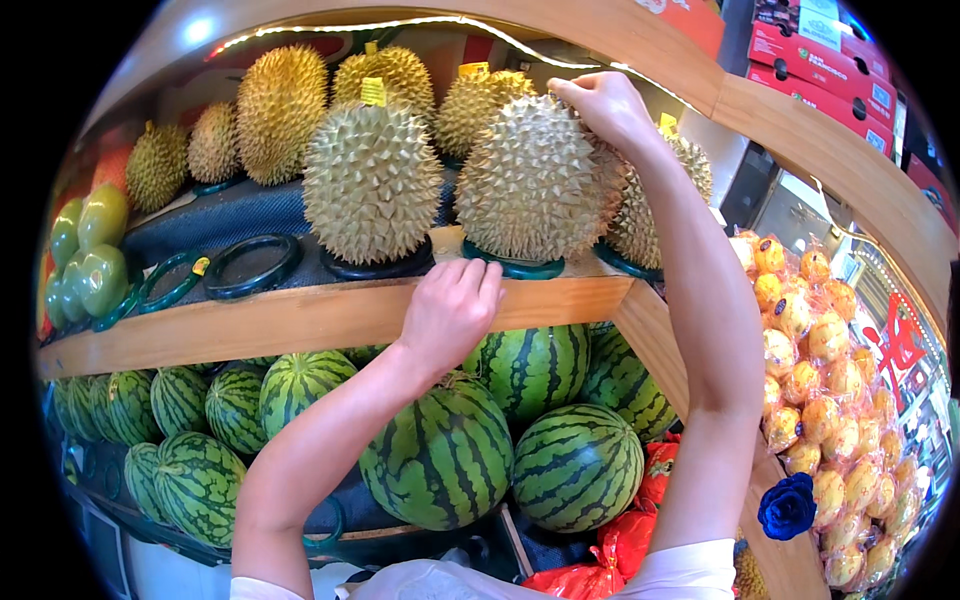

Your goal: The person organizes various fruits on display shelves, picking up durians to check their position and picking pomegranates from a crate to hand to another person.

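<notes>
A large spiky durian [535, 175] stands upright on the right part of the wooden shelf. My right hand [606, 102] is closed at its top, where the stem would be; the stem itself is hidden by the fingers. Beneath the fruit lies a green ring stand [530, 270]. At the ring's left edge my left hand [455, 303] has its fingers bent together on the rim, with the wrist over the shelf's wooden front edge [570, 299]. Just left, another durian [370, 185] with a yellow tag sits on a dark ring.
More durians [282, 115] line the back. Bare rings [252, 267] and green fruit [102, 215] lie to the left. Watermelons [437, 455] fill the shelf below. Wrapped yellow fruit [830, 335] is piled at right, near a blue flower [786, 506]. A light strip [460, 20] runs overhead.
</notes>
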{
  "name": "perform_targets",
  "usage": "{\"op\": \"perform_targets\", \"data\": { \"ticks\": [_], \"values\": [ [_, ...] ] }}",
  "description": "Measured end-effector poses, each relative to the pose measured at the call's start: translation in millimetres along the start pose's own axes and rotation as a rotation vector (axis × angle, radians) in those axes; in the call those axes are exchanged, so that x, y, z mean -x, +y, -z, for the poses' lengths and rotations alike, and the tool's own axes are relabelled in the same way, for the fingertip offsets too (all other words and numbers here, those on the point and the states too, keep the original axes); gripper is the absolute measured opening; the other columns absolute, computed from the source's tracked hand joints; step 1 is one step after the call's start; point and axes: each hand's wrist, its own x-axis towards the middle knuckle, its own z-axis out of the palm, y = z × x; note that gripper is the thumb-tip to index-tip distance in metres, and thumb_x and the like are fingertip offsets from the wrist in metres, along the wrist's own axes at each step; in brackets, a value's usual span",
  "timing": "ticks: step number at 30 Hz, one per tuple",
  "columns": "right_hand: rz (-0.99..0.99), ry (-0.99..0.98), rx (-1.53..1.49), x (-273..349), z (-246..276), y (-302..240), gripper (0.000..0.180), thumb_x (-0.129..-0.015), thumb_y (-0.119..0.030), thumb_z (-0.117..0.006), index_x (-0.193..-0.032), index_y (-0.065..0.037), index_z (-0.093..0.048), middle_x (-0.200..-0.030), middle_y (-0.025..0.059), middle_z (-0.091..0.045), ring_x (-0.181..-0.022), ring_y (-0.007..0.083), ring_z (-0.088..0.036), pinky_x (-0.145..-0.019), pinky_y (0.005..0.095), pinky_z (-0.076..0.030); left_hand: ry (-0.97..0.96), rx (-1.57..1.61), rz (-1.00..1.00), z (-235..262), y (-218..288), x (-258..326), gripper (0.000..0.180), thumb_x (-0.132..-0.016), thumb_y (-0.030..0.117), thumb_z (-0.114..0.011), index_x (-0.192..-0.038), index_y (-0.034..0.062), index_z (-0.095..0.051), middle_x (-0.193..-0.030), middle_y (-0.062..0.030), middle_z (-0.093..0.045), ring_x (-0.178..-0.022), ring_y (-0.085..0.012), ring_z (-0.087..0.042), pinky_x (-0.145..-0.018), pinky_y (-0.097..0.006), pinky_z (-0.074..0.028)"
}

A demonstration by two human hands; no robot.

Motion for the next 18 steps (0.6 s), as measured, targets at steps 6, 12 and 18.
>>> {"op": "perform_targets", "data": {
  "ticks": [6, 12, 18],
  "values": [
    [0.008, 0.052, -0.062, -22, -12, 6, 0.034, -0.084, -0.032, -0.074, -0.103, -0.005, -0.079, -0.090, 0.0094, -0.075, -0.083, 0.0170, -0.068, -0.080, 0.0334, -0.052, -0.071, -0.038, 0.041, -12, -4, -6, 0.021, -0.081, 0.017, -0.076, -0.095, 0.0031, -0.068, -0.087, -0.0074, -0.068, -0.077, -0.0228, -0.068, -0.067, -0.034, -0.054],
    [-0.024, 0.081, -0.070, -18, -12, 5, 0.028, -0.079, -0.025, -0.067, -0.101, -0.014, -0.081, -0.107, 0.0158, -0.076, -0.104, 0.0300, -0.071, -0.097, 0.0388, -0.053, 0.110, -0.006, -0.006, -22, -12, -7, 0.016, -0.083, 0.019, -0.074, -0.079, 0.0104, -0.061, -0.072, -0.0027, -0.058, -0.066, -0.0189, -0.064, -0.057, -0.033, -0.051],
    [-0.052, 0.102, -0.055, -16, -13, 4, 0.030, -0.081, -0.030, -0.068, -0.104, -0.014, -0.080, -0.111, 0.0168, -0.074, -0.107, 0.0305, -0.070, -0.098, 0.0394, -0.053, 0.057, 0.040, 0.032, -19, -16, -10, 0.015, -0.080, 0.020, -0.076, -0.081, 0.0111, -0.064, -0.074, -0.0029, -0.061, -0.064, -0.0199, -0.065, -0.055, -0.034, -0.052]
  ]
}}
